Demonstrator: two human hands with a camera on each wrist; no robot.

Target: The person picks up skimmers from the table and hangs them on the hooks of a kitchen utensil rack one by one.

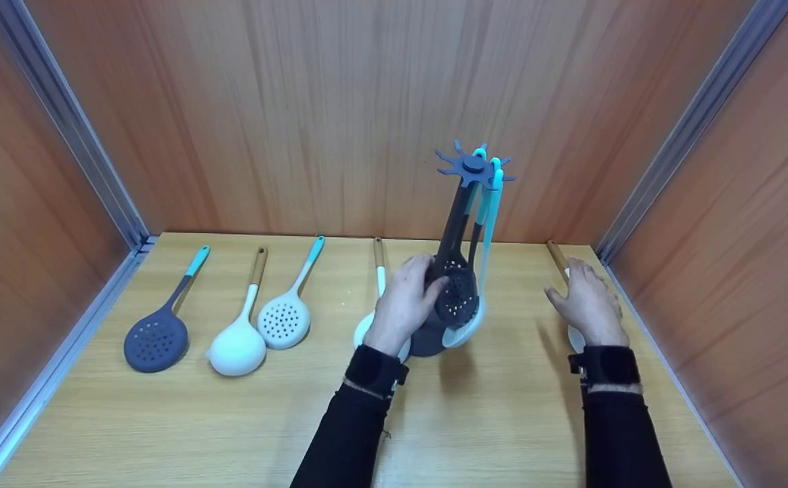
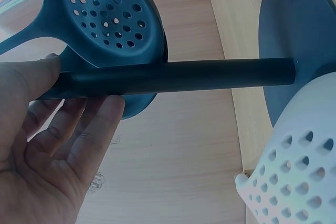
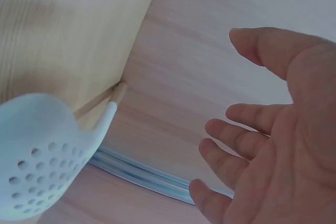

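Note:
My left hand (image 1: pixel 404 298) grips the dark post (image 2: pixel 210 74) of a utensil stand, thumb on one side and fingers on the other. From its spiked top (image 1: pixel 473 164) hang a dark skimmer (image 1: pixel 458 298), a white utensil (image 1: pixel 465 332) and others, partly overlapping. The round base (image 2: pixel 283 30) shows in the left wrist view. Partly behind my left forearm lies a white skimmer (image 2: pixel 294 182) with a wooden handle. My right hand (image 1: pixel 590 305), fingers spread and holding nothing, hovers over another white skimmer (image 3: pixel 42 177) with a wooden handle (image 1: pixel 556 254), which it partly hides.
On the left of the table lie a dark skimmer with a turquoise handle (image 1: pixel 156 339), a white round-bowled utensil with a wooden handle (image 1: pixel 238 349) and a white skimmer with a turquoise handle (image 1: pixel 284 318). Wood-grain panels (image 1: pixel 299 122) enclose the back and sides.

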